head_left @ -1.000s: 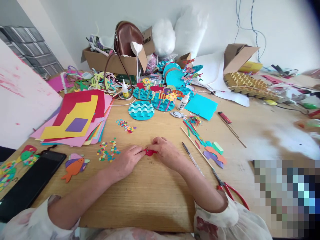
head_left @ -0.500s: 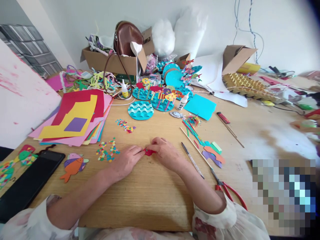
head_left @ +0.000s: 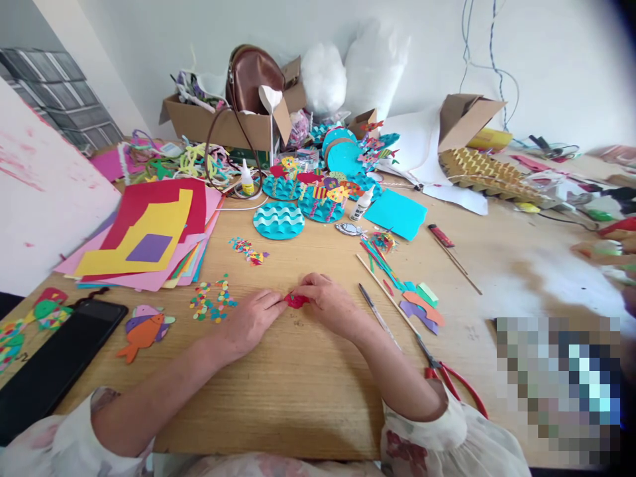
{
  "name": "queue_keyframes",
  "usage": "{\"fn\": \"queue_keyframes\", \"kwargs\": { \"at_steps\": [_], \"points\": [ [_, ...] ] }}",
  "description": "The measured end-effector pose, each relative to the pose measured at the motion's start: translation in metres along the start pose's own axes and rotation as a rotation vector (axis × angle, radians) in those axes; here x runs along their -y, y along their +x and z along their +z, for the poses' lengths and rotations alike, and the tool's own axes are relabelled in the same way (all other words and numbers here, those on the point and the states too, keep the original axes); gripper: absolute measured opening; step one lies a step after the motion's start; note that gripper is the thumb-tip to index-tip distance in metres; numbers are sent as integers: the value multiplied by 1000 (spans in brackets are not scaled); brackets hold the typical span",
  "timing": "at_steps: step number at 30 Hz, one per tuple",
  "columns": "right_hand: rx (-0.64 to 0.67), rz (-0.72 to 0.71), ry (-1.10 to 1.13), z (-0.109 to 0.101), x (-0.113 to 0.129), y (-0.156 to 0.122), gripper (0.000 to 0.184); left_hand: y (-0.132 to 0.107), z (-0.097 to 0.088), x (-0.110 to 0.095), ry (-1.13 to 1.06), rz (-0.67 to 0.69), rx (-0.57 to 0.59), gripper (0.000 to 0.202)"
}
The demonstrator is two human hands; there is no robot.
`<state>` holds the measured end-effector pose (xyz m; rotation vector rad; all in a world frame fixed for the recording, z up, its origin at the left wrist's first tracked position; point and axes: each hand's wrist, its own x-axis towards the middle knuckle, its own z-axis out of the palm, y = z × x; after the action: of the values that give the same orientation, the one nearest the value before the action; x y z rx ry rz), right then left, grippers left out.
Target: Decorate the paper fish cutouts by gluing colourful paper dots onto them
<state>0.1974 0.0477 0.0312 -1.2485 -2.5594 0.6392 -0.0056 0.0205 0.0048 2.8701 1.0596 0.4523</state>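
Note:
Both my hands rest on the wooden table [head_left: 298, 397] near its middle. Between them lies a small red paper piece [head_left: 297, 301]. My left hand [head_left: 251, 319] pinches its left edge with curled fingers. My right hand [head_left: 330, 303] is closed over its right side, fingers pressed on it. Small coloured paper dots [head_left: 212, 300] lie scattered left of my left hand. A thin brush [head_left: 377, 314] and a wooden stick [head_left: 387, 295] lie to the right of my right hand.
Red-handled scissors [head_left: 454, 383] lie by my right forearm. Coloured paper sheets [head_left: 149, 235], a black tablet [head_left: 54, 364] and an orange paper fish [head_left: 144, 329] sit left. Blue wave discs [head_left: 279, 220], glue bottles [head_left: 247, 177] and cardboard boxes [head_left: 223, 122] stand behind.
The hands stay pinched on the red piece with almost no movement. The view has shifted slightly to the right.

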Motion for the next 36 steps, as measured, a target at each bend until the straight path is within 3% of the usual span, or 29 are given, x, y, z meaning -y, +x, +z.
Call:
{"fn": "queue_keyframes", "kwargs": {
  "at_steps": [15,26,32,36],
  "points": [
    [11,-14,21,2,-4,-1,37,5,-5,-2,-23,-6,63,30],
    [9,39,-51,3,3,-3,34,4,-4,-3,-9,-12,61,28],
    [-20,-30,63,2,-4,-2,43,4,-4,-2,-4,-14,62,27],
    [-9,-8,-2,1,-2,-2,40,4,-4,-2,3,-4,58,28]
  ]
}}
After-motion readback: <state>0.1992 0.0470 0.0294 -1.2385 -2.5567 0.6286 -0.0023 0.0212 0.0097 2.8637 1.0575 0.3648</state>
